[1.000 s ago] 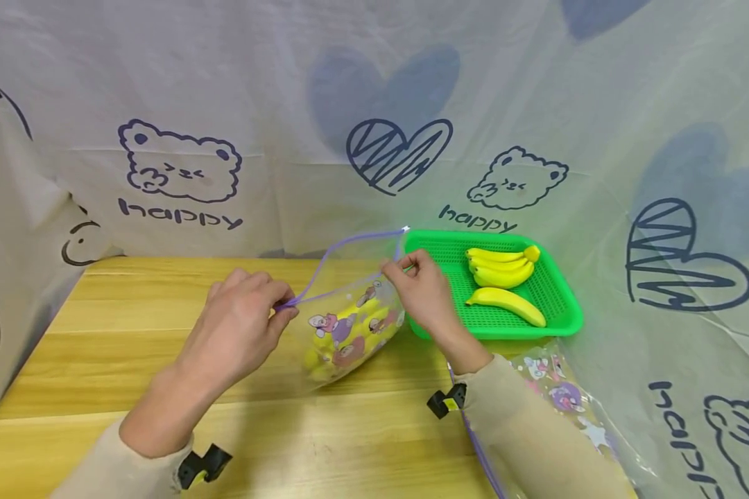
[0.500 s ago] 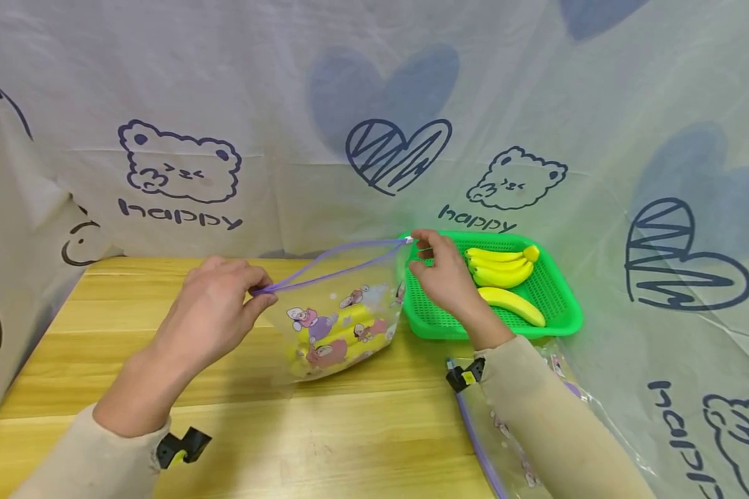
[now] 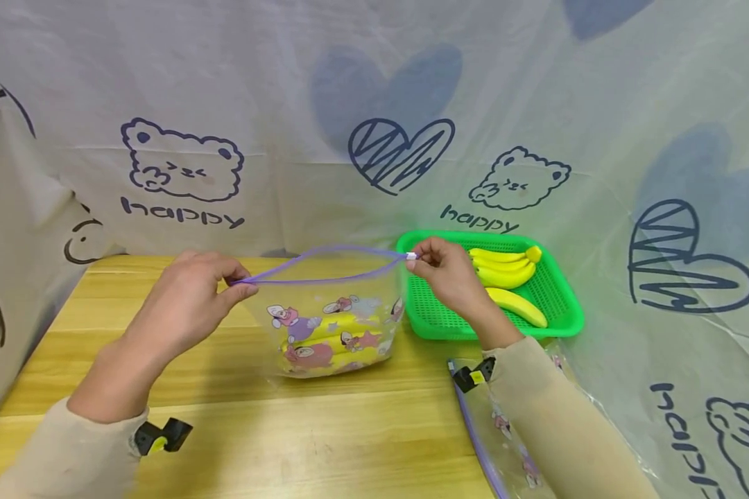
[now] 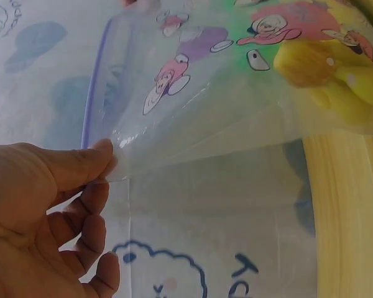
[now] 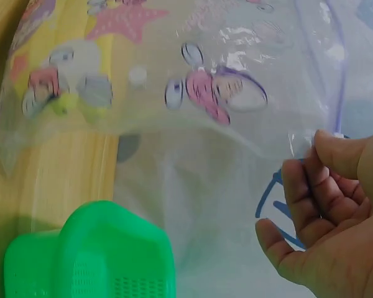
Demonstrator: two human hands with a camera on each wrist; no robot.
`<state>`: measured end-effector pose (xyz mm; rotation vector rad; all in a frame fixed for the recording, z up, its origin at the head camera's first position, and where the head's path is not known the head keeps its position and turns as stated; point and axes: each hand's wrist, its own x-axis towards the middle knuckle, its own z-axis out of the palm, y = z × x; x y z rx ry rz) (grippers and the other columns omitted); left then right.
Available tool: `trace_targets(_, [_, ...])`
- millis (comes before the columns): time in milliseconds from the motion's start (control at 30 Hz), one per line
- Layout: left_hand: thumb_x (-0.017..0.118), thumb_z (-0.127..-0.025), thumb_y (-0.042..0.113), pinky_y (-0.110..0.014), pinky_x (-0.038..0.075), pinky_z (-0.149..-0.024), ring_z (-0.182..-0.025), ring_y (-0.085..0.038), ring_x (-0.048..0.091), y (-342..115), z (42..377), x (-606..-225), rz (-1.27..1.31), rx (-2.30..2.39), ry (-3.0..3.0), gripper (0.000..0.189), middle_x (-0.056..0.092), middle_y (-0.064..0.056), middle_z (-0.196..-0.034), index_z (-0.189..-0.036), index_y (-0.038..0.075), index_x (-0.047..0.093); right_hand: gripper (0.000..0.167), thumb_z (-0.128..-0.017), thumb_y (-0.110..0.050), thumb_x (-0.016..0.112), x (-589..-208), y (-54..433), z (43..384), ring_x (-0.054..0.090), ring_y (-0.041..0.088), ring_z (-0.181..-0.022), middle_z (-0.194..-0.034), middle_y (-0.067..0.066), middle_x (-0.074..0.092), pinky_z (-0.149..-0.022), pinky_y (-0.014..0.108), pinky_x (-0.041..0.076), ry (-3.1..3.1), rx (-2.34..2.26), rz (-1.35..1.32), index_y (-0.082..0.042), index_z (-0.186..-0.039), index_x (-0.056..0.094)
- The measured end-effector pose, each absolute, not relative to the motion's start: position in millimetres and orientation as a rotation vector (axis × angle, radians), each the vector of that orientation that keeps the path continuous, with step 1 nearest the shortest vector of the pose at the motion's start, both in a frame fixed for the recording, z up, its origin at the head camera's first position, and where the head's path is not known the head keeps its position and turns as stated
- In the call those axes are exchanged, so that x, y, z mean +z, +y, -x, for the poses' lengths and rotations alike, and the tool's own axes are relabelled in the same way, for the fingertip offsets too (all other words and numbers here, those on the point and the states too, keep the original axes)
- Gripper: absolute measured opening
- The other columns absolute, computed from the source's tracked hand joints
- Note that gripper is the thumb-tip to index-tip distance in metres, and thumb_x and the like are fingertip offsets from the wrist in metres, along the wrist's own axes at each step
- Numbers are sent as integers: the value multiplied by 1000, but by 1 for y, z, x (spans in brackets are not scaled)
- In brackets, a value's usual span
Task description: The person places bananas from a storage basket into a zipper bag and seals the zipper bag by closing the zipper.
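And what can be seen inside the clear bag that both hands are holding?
Inside the clear bag, yellow bananas lie along the bottom, visible through the plastic. The printed cartoon figures cover parts of them, so their exact number cannot be told.

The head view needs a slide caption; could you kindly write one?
Two hands hold an open, printed zip bag of bananas beside a green basket.

The right hand (image 5: 342,233) pinches a printed bag (image 5: 193,62) near a green basket (image 5: 109,216).

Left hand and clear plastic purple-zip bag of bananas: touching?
Touching. The left wrist view shows the left hand pinching a corner of the clear plastic bag, no gap between them.
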<state>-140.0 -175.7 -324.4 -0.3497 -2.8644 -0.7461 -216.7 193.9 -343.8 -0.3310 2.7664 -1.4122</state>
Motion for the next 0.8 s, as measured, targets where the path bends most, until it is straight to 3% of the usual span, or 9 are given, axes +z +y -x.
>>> trace_targets(167, [79,-95,20,-51,44,-85,-106,-38,56,-192,140,-319,372,-658,-2832,7,76,-8,-101,-94,13,79,10,-102,-17,71,-339,200,204,56,25,-83,-93,7,68,-73,34,47,2809,-1331,435,-7,-102,69])
trace_targets(400, [84,-89,14,-49,38,-77,-93,-37,53,-203,138,-313,473,-433,-2702,9,72,-9,-95,-95,9,80,7,-100,-16,74,-339,197,192,64,26,-99,-98,4,72,-86,42,51,2868,-1242,557,-11,-98,70])
trace_targets(800, [77,-95,10,-58,41,-82,-103,-43,53,-207,140,-319,388,-453,-2789,8,72,-14,-103,-101,6,79,8,-100,-18,73,-346,186,186,63,26,-97,-99,4,74,-85,40,49,2895,-1263,544,-10,-102,72])
